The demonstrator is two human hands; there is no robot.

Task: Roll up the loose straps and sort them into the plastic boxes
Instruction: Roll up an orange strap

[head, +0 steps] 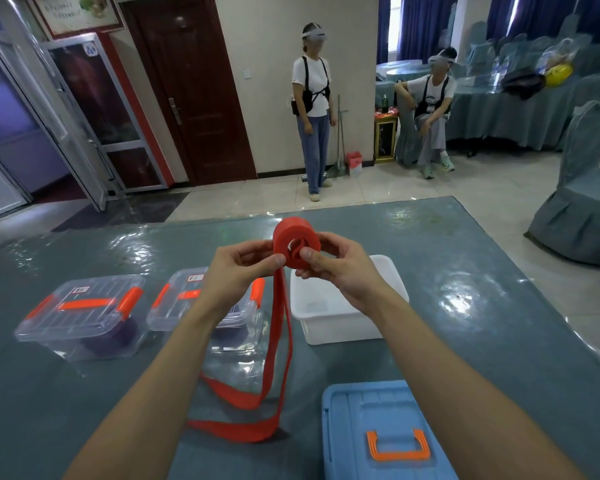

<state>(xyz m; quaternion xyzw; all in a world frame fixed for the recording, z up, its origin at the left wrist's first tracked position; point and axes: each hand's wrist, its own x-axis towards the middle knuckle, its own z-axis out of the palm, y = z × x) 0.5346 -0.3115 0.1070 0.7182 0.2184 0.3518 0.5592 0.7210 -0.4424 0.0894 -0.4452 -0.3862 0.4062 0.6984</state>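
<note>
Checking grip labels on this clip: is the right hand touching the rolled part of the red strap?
Touching. The head view shows the right hand with thumb pressed on the red strap roll, fingers curled behind it.

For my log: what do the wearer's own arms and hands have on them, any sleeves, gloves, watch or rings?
Nothing is worn. The left hand and right hand have no gloves, and no ring shows on the visible fingers. The left forearm and right forearm are uncovered down to the frame's bottom edge: no sleeve, watch, bracelet or cable at either wrist.
</note>
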